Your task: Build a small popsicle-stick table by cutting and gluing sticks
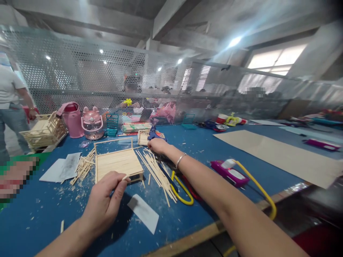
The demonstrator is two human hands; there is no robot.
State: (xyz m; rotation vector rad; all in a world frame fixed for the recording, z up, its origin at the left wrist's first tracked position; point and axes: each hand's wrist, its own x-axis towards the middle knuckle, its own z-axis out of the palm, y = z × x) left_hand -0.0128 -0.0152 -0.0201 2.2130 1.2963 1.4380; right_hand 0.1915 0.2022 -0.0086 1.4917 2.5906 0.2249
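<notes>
My left hand pinches a short wooden stick between thumb and fingertips, just in front of a small wooden stick model with a slatted platform and a raised frame. My right arm stretches across the table, and my right hand is closed around the handle of a blue glue gun, partly hidden by the fingers. Loose wooden sticks lie below that hand, beside yellow-handled pliers. A grey piece of sandpaper rests near my left hand.
A pink bottle, a clear pink-lidded jug and a larger stick model stand at the back left. To the right are a purple device with a yellow cord and a cardboard sheet. A perforated metal screen rises behind the table.
</notes>
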